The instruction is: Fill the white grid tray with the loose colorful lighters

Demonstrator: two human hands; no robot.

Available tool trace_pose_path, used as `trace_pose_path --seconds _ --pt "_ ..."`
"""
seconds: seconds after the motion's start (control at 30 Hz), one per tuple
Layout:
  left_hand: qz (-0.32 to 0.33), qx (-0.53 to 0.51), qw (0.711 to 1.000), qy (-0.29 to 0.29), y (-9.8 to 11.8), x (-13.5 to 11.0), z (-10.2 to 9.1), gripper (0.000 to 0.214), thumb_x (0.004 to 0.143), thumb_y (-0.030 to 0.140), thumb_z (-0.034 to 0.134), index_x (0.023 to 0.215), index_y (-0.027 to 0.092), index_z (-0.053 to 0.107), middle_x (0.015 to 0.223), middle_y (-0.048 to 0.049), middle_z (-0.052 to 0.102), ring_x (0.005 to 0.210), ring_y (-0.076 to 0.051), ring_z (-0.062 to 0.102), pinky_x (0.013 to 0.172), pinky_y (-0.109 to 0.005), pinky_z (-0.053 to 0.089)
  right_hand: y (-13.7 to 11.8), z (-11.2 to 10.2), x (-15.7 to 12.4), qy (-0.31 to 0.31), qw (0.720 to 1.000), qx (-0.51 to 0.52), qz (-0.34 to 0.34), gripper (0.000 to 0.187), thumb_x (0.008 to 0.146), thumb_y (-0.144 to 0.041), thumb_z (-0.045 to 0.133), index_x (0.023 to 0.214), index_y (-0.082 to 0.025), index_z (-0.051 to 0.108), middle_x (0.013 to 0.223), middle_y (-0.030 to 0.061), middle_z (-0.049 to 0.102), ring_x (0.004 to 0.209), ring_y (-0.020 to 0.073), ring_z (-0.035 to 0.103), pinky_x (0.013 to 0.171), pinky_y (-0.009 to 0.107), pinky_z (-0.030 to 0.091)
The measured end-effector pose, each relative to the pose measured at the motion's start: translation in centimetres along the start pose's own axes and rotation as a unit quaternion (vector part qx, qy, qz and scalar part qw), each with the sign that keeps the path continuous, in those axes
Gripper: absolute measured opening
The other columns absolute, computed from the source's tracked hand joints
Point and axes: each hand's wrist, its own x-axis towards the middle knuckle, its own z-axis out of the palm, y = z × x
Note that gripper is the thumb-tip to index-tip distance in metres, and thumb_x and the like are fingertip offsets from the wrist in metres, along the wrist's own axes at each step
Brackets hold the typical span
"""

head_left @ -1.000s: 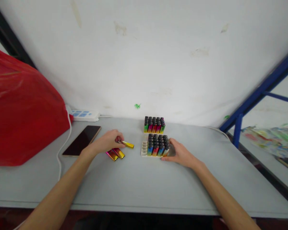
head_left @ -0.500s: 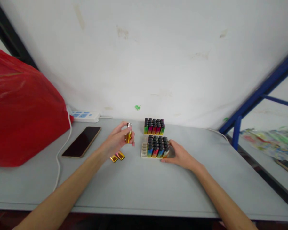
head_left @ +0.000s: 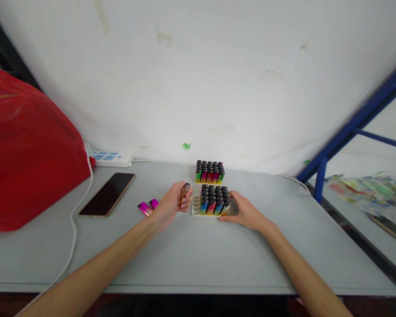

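My left hand (head_left: 169, 205) is closed around a lighter (head_left: 184, 191), its metal top showing above the fingers. It is just left of a pale slotted tray (head_left: 195, 208). Upright lighters (head_left: 214, 201) with black tops and multicoloured bodies fill most of this tray; the slots along its left side are bare. On the tray's right end, my right hand (head_left: 246, 212) grips with thumb in front and fingers behind. Loose pink lighters (head_left: 145, 208) lie on the table beside my left wrist, partly covered by it.
Behind the tray stands another block of upright lighters (head_left: 210, 172). A phone (head_left: 108, 194) lies to the left, near a white cable (head_left: 73, 224) and a power strip (head_left: 114, 159). A large red bag (head_left: 29, 154) takes up the far left. The wall (head_left: 198, 88) bounds the table (head_left: 198, 255) at the back.
My left hand has moved right and slightly down with the lighter, closer to the tray. Loose lighters that looked gold now show pink ends. My right hand keeps its grip on the tray.
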Motion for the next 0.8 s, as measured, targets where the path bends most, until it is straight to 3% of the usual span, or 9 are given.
trace_pose_path --seconds 0.17,0.33,0.43,0.53,0.67,0.73,0.8 --pt "0.009 0.017 1.0 0.016 -0.3 -0.2 0.2 0.037 0.093 0.046 0.049 0.065 0.023 0.043 0.06 0.0071 0.027 0.05 -0.01 0.023 0.047 -0.02 0.027 0.0 0.0 0.0 0.002 1.0 -0.003 0.001 0.059 0.079 -0.06 0.089 0.11 -0.022 0.056 0.111 0.0087 0.068 0.103 0.0296 0.063 0.092 0.043 0.052" --pt "0.006 0.031 0.999 0.013 -0.2 -0.2 0.0 0.041 0.094 0.054 0.049 0.068 0.022 0.047 0.06 0.0076 0.027 0.049 -0.01 0.024 0.046 -0.02 0.025 0.0 0.1 0.0 0.006 1.0 0.0 0.0 0.058 0.078 -0.059 0.09 0.11 -0.022 0.057 0.111 0.0079 0.068 0.103 0.029 0.064 0.091 0.042 0.052" --pt "0.02 0.034 0.999 0.01 -0.1 0.0 -0.3 0.043 0.093 0.059 0.051 0.076 0.02 0.057 0.062 0.0061 0.036 0.05 -0.011 0.03 0.046 -0.021 0.029 0.1 0.1 0.0 0.009 1.0 -0.002 0.006 0.058 0.077 -0.059 0.091 0.107 -0.023 0.056 0.108 0.0064 0.068 0.099 0.0279 0.063 0.089 0.041 0.052" --pt "0.076 0.047 0.996 0.029 -0.3 0.4 -0.8 0.032 0.087 0.052 0.064 0.089 0.02 0.06 0.076 0.0033 0.051 0.054 -0.01 0.04 0.048 -0.022 0.039 0.1 0.2 0.0 0.017 1.0 -0.001 0.007 0.058 0.076 -0.058 0.092 0.105 -0.023 0.055 0.106 0.0055 0.067 0.097 0.027 0.063 0.089 0.04 0.052" --pt "0.158 0.139 0.974 0.081 -1.0 1.2 -1.5 0.032 0.087 0.05 0.072 0.09 0.02 0.06 0.092 0.0006 0.061 0.073 -0.014 0.059 0.071 -0.029 0.059 0.0 0.1 -0.2 0.012 1.0 0.007 -0.009 0.058 0.076 -0.058 0.092 0.104 -0.023 0.055 0.106 0.0052 0.066 0.096 0.0264 0.063 0.089 0.04 0.051" --pt "0.182 0.208 0.958 0.073 -1.2 1.4 -1.8 0.033 0.092 0.053 0.07 0.093 0.02 0.064 0.092 -0.0013 0.064 0.089 -0.018 0.065 0.087 -0.034 0.061 -0.1 0.1 -0.2 0.006 1.0 0.009 -0.011 0.059 0.075 -0.058 0.092 0.103 -0.023 0.054 0.105 0.0052 0.066 0.096 0.0266 0.063 0.089 0.041 0.051" --pt "0.201 0.268 0.941 0.053 -1.2 1.5 -2.2 0.034 0.094 0.053 0.07 0.094 0.019 0.068 0.094 -0.0039 0.069 0.098 -0.022 0.068 0.094 -0.036 0.059 -0.1 0.0 -0.2 0.005 1.0 0.006 -0.008 0.059 0.074 -0.058 0.092 0.103 -0.023 0.054 0.104 0.0052 0.066 0.096 0.0269 0.063 0.089 0.041 0.052"
